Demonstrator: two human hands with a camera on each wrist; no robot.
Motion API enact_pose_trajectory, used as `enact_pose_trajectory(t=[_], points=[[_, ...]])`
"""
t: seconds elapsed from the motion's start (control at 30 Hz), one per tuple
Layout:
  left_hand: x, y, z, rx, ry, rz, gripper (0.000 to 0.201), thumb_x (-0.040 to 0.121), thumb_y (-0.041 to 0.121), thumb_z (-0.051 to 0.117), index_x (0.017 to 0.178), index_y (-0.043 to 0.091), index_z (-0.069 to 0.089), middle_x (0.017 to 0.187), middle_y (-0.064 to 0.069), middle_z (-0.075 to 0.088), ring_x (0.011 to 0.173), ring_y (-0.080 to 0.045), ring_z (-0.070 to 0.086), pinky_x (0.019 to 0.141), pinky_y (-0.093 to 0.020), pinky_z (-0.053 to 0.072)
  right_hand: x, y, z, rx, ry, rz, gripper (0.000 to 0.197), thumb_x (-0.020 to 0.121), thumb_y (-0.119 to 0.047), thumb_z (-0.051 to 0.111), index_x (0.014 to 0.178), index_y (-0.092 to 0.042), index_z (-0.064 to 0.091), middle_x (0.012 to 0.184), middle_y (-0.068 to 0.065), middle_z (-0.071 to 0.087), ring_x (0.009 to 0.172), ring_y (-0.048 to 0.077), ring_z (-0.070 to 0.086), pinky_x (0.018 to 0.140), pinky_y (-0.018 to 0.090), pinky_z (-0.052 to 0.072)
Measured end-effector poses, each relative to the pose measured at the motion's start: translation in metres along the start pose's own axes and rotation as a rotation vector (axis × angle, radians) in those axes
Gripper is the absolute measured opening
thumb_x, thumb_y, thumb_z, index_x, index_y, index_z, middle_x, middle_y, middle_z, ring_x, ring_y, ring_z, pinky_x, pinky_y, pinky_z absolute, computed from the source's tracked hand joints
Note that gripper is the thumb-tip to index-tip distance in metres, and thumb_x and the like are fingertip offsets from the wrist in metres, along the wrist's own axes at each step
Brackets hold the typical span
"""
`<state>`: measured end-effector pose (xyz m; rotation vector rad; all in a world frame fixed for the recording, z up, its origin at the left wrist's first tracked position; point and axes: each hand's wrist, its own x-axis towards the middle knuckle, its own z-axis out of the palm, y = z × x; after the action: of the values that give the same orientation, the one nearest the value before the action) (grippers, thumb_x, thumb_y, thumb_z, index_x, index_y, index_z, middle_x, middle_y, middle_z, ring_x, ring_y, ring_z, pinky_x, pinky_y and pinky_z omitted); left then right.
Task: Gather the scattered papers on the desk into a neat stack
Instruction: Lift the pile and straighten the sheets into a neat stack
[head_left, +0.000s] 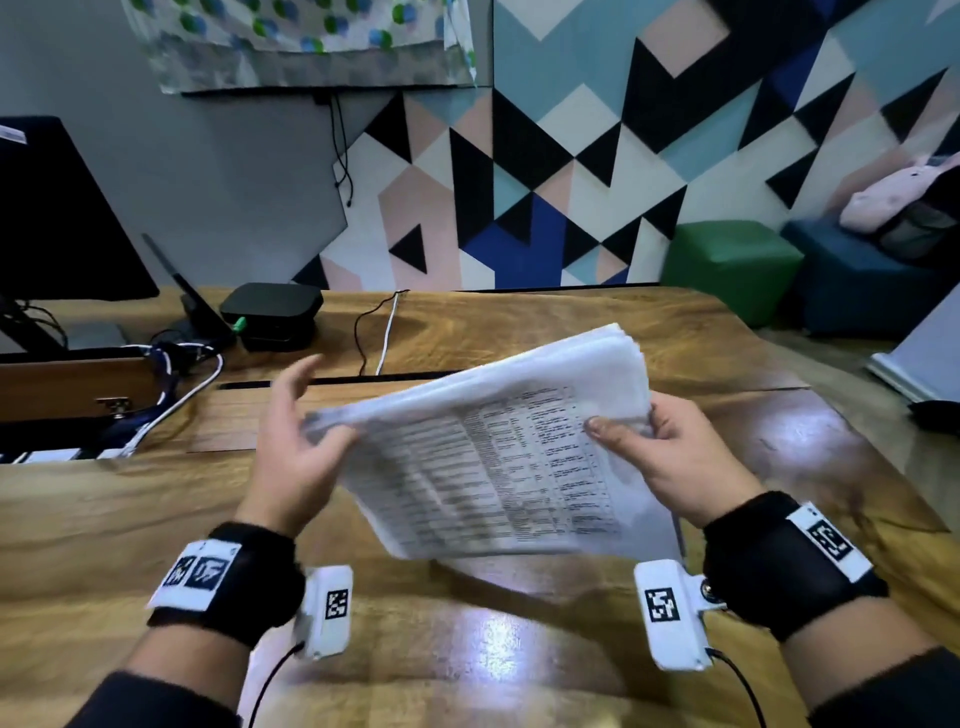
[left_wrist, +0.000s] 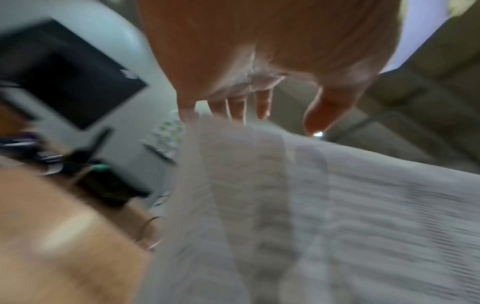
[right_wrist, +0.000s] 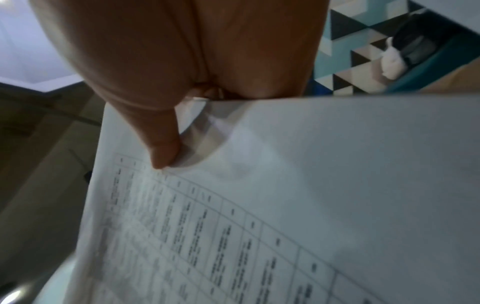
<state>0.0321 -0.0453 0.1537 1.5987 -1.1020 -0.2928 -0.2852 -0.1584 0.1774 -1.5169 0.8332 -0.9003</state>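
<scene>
I see my right hand (head_left: 670, 457) pinching the stack of printed papers (head_left: 498, 457) at its right edge, thumb on top, holding it tilted above the wooden desk (head_left: 519, 649). My left hand (head_left: 296, 441) is at the stack's left edge, fingers spread and relaxed, gripping nothing.

papers (head_left: 488, 447) above desk (head_left: 519, 649), between hands | router (head_left: 270, 314) behind-left | monitor (head_left: 57, 218) far left

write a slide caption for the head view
Right hand grips a stack of printed papers above the wooden desk; left hand open alongside.
</scene>
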Motion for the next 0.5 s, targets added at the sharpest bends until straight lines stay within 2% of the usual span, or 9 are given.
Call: enact_pose_trajectory(t=[0.03,0.1,0.17,0.23,0.27,0.33,0.37,0.43,0.5], points=[[-0.003,-0.014,-0.004,-0.16,0.052,-0.139,0.067,0.072,0.009,0.058,0.138,0.014,0.045,0.134,-0.003,0.052,0.125,-0.016,0.046,0.1,-0.03,0.042,0.0,0.003,-0.006,0.045,0.007,0.003,0.024,0.079,-0.016,0.072,0.102,-0.01,0.075,0.103,0.01,0.08,0.093,0.022,0.074,0.087,0.038,0.059],[-0.012,-0.039,-0.002,-0.475,0.008,-0.405,0.054,0.062,0.006,0.054,0.116,0.01,0.058,0.112,-0.011,0.062,0.11,-0.027,0.051,0.08,-0.036,0.046,0.001,0.006,-0.013,0.129,-0.006,0.014,0.029,0.078,-0.014,0.069,0.106,-0.008,0.073,0.102,0.008,0.08,0.094,0.023,0.075,0.083,0.031,0.062],[-0.02,-0.051,0.008,-0.51,-0.075,-0.532,0.039,0.053,0.011,0.062,0.092,0.011,0.068,0.096,-0.017,0.065,0.097,-0.033,0.053,0.078,-0.042,0.041,0.002,0.009,-0.016,0.195,-0.013,0.006,0.031,0.079,-0.01,0.067,0.11,-0.005,0.072,0.103,0.007,0.08,0.095,0.02,0.075,0.081,0.026,0.061],[-0.021,-0.049,0.015,-0.486,-0.066,-0.539,0.035,0.045,0.015,0.069,0.08,0.009,0.073,0.085,-0.013,0.071,0.088,-0.029,0.058,0.08,-0.04,0.042,0.003,0.013,-0.016,0.221,0.007,-0.016,0.031,0.079,-0.014,0.07,0.109,-0.006,0.072,0.104,0.005,0.08,0.095,0.018,0.075,0.083,0.026,0.061],[-0.021,-0.044,0.015,-0.487,-0.05,-0.507,0.031,0.047,0.011,0.069,0.078,0.008,0.073,0.078,-0.006,0.075,0.081,-0.026,0.064,0.077,-0.036,0.046,0.003,0.016,-0.017,0.226,0.02,-0.03,0.032,0.077,-0.023,0.075,0.106,-0.01,0.074,0.104,0.004,0.08,0.094,0.017,0.075,0.083,0.027,0.061],[-0.018,-0.035,0.015,-0.482,-0.037,-0.419,0.025,0.063,0.001,0.067,0.086,0.008,0.07,0.076,0.005,0.079,0.076,-0.015,0.07,0.074,-0.029,0.053,0.002,0.02,-0.021,0.185,0.081,-0.067,0.038,0.067,-0.039,0.084,0.098,-0.017,0.079,0.1,0.001,0.081,0.09,0.015,0.076,0.08,0.026,0.062],[-0.019,-0.031,0.015,-0.471,-0.033,-0.376,0.023,0.072,-0.005,0.067,0.09,0.009,0.067,0.077,0.008,0.079,0.077,-0.011,0.071,0.075,-0.029,0.054,0.001,0.021,-0.022,0.153,0.135,-0.075,0.033,0.067,-0.037,0.084,0.093,-0.019,0.08,0.096,-0.002,0.082,0.087,0.012,0.076,0.078,0.024,0.062],[-0.027,-0.026,0.017,-0.44,-0.012,-0.31,0.027,0.083,-0.015,0.061,0.09,0.011,0.064,0.074,0.014,0.078,0.073,-0.001,0.071,0.071,-0.021,0.056,-0.001,0.032,-0.023,0.088,0.249,-0.104,0.007,0.079,-0.014,0.079,0.084,-0.017,0.078,0.085,-0.01,0.081,0.079,0.007,0.074,0.071,0.02,0.061],[-0.04,-0.029,0.026,-0.415,0.037,-0.292,0.025,0.078,-0.012,0.064,0.083,0.012,0.062,0.065,0.016,0.075,0.062,0.006,0.067,0.059,-0.01,0.053,-0.006,0.052,-0.018,-0.002,0.352,-0.079,0.025,0.084,0.005,0.07,0.079,-0.019,0.073,0.075,-0.016,0.079,0.071,0.001,0.07,0.065,0.016,0.058]])
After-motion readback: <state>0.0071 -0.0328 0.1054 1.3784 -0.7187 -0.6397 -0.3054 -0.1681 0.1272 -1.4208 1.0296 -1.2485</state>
